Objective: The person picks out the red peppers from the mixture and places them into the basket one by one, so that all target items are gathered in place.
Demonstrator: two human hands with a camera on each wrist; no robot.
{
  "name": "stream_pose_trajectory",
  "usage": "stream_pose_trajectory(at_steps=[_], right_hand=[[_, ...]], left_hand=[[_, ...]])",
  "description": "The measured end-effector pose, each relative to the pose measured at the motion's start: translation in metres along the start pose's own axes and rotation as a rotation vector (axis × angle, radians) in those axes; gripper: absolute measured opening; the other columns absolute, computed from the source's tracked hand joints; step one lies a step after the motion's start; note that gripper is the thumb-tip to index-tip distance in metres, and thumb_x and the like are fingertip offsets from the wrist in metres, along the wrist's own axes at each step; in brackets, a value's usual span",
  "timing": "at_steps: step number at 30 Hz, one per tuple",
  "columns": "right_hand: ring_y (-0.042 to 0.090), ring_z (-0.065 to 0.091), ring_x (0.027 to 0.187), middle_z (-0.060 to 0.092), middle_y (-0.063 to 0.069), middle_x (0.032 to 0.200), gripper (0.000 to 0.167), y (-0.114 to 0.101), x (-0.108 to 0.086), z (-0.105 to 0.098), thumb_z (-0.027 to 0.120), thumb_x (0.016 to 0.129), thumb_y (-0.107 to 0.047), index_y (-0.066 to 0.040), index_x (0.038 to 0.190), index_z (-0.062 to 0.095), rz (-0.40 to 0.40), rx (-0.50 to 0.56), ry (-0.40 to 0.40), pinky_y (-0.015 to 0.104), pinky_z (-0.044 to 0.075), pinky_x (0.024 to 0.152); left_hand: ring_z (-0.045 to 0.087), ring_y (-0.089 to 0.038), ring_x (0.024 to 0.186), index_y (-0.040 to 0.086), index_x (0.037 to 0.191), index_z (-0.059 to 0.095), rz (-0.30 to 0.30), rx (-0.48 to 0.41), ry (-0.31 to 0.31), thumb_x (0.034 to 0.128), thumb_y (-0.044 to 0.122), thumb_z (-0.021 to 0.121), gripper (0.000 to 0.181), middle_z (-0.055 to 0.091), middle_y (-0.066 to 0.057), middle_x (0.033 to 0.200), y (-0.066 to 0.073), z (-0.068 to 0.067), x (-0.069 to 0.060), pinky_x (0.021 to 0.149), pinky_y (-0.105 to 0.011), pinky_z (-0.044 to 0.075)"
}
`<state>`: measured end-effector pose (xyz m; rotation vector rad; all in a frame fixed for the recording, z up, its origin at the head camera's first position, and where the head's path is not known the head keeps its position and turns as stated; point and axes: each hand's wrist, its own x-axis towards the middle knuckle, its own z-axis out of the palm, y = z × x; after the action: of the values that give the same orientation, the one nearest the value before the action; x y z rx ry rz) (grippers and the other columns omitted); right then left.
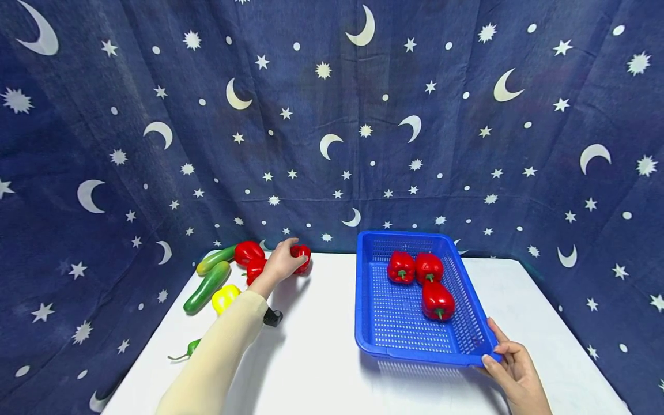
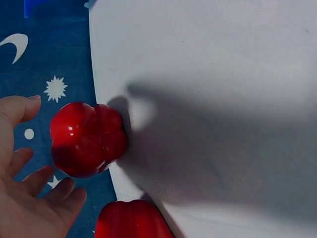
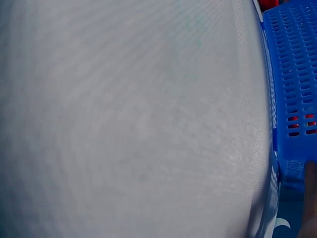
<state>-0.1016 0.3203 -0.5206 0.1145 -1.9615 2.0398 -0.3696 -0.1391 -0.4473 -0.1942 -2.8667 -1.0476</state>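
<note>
My left hand point(image 1: 284, 260) is at a red bell pepper point(image 1: 302, 259) near the table's back edge. In the left wrist view the hand point(image 2: 34, 198) has its fingers spread beside that pepper point(image 2: 86, 140), with a gap between them. At the near right corner of a blue basket point(image 1: 381, 353), my right hand point(image 1: 516, 372) pinches the rim, thumb on top. Inside the basket lie three red bell peppers point(image 1: 401, 267). The right wrist view shows part of the basket's perforated side point(image 3: 290, 144) and part of a finger point(image 3: 310, 198).
Left of my left hand lie two more red peppers point(image 1: 249, 253), two long green vegetables point(image 1: 207, 287) and a yellow pepper point(image 1: 225, 297). A dark object point(image 1: 272, 317) and a green pepper point(image 1: 193, 347) are partly behind my sleeve. A patterned blue curtain point(image 1: 290, 144) hangs behind the white table point(image 1: 321, 323).
</note>
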Motion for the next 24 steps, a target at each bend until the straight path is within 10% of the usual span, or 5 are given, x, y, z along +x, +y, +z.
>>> stream_pose_trajectory(at_steps=[24], right_hand=[[-0.010,0.053,0.118,0.017,0.007,0.170,0.020,-0.009,0.004,-0.007,0.053,0.104,0.002,0.003,0.116,0.036,0.052,-0.031,-0.083,0.026,0.058,0.083]], left_hand=[[0.048,-0.048,0.129,0.001,0.154,0.039,-0.146,0.080,0.000,0.0890,0.031,0.075,0.080,0.040,-0.026,0.150,0.006,0.018,0.011,0.106,-0.056,0.042]])
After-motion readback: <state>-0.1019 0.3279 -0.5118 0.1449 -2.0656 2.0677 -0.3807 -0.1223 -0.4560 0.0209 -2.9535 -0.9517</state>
